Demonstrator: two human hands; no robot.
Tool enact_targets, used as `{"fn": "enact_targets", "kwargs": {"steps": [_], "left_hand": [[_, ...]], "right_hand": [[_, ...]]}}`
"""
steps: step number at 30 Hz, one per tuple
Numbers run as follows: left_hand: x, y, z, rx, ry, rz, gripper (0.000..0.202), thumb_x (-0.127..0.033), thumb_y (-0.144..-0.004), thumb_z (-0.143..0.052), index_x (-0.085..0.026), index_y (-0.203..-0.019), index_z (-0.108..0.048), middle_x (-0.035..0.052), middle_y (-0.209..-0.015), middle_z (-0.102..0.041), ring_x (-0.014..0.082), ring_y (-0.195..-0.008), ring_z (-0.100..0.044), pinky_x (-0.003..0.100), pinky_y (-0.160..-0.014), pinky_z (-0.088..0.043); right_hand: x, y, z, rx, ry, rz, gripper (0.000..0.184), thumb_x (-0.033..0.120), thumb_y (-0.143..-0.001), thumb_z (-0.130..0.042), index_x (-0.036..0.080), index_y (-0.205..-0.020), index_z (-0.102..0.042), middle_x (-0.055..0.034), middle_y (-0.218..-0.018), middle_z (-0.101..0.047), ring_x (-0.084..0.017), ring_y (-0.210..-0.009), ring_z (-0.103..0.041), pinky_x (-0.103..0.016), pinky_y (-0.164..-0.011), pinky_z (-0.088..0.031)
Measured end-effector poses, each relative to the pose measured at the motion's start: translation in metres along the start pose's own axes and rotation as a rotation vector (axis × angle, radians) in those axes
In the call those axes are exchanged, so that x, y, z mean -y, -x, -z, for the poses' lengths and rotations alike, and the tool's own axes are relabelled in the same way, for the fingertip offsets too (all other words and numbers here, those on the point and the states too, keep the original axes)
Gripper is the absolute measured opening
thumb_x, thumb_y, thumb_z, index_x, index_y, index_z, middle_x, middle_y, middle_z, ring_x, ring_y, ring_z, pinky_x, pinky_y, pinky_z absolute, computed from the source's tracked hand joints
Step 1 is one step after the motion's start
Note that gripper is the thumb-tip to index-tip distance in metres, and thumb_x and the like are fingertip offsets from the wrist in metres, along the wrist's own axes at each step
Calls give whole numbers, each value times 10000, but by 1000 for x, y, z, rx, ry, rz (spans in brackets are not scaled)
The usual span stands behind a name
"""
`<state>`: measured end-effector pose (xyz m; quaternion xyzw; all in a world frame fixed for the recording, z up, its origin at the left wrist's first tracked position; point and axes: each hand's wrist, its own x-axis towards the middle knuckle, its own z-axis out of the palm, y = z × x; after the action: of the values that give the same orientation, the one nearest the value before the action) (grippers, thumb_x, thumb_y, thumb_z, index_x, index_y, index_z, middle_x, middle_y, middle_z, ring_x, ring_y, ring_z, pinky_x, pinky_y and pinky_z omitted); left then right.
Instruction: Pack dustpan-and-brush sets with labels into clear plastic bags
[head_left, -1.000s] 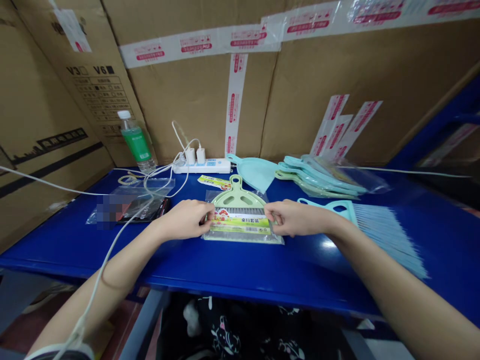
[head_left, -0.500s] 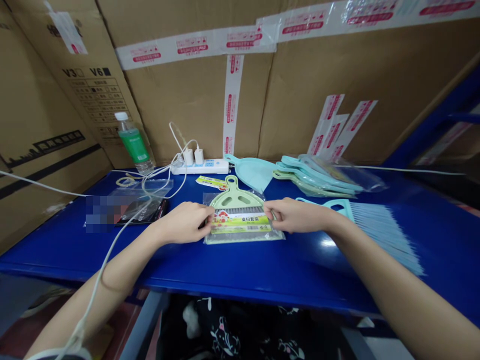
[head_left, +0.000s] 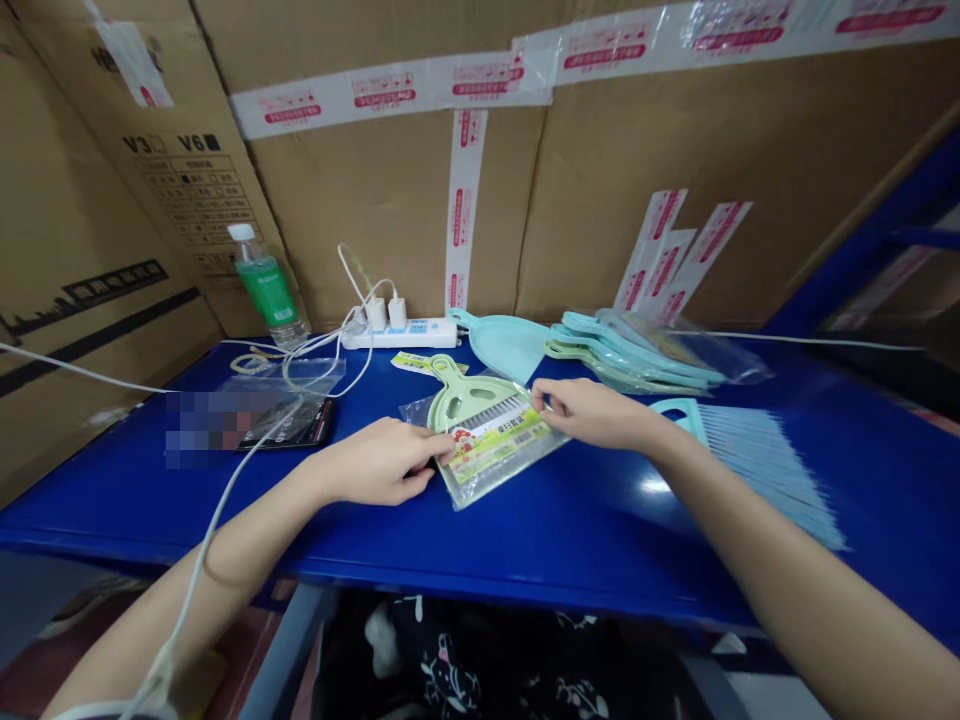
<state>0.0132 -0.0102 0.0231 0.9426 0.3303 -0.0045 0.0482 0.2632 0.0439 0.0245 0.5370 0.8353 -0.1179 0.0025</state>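
A light green dustpan set (head_left: pixel 491 465), a dustpan and brush in a clear bag with a yellow printed label, lies tilted on the blue table. My right hand (head_left: pixel 589 410) pinches the bag at its upper right edge. At the left edge, my left hand (head_left: pixel 394 460) rests its outstretched fingertips on the bag, with the thumb apart from it. A light blue brush (head_left: pixel 757 460) with long bristles lies right of my right forearm, its handle partly hidden by my hand. Beyond the set is a light blue dustpan (head_left: pixel 506 345).
Several bagged dustpans (head_left: pixel 637 355) are stacked at the back right. A white power strip (head_left: pixel 420 332) with chargers and cables stands against the cardboard. To the left are a water bottle (head_left: pixel 270 290) and a dark flat box (head_left: pixel 304 425). A yellow card (head_left: pixel 409 362) lies behind the set.
The dustpan set has turned anticlockwise, its right side going up and its lower left corner coming nearer. My right hand moved slightly up; my left thumb has come away from the bag.
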Motion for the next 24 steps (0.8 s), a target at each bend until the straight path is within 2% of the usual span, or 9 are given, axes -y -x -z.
{"fn": "enact_targets", "kwargs": {"steps": [7, 11, 15, 20, 24], "left_hand": [[3, -1, -8, -85, 16, -129, 123, -119, -874, -460, -206, -895, -544, -26, -725, -624, 106, -594, -545, 221, -535, -323], [2, -3, -10, -109, 25, -181, 106, -166, -918, -444, -199, -875, -534, -22, -727, -619, 108, -611, -559, 218, -551, -345], [-1, -5, -16, -148, 1, -214, 119, -214, -939, -446, -201, -852, -525, -28, -734, -624, 114, -623, -575, 224, -561, -360], [0, -5, -18, -193, -71, -159, 70, -271, -902, -532, -205, -924, -527, -39, -724, -629, 117, -597, -575, 234, -543, -357], [6, -1, -12, -222, -205, -59, 132, -278, -861, -581, -190, -939, -519, -12, -809, -652, 140, -635, -600, 254, -539, -356]], "right_hand": [[-5, -5, -2, -66, -123, 43, 82, 155, -791, -441, 218, -747, -468, 39, -574, -474, -143, -550, -478, -259, -543, -335], [-11, -9, -3, -55, -345, 78, 64, 158, -795, -440, 214, -799, -470, 53, -578, -450, -130, -524, -484, -256, -528, -391], [-11, -13, -4, -72, -645, 2, 85, 178, -811, -460, 213, -889, -459, 40, -674, -465, -121, -566, -516, -254, -542, -479], [-12, -18, -8, -105, -854, -106, 221, 177, -805, -512, 209, -1020, -473, 5, -798, -513, -120, -623, -544, -259, -589, -520], [-17, -21, -12, -68, -946, -158, 279, 185, -792, -558, 198, -1066, -505, -20, -850, -561, -140, -706, -585, -307, -742, -545]]}}
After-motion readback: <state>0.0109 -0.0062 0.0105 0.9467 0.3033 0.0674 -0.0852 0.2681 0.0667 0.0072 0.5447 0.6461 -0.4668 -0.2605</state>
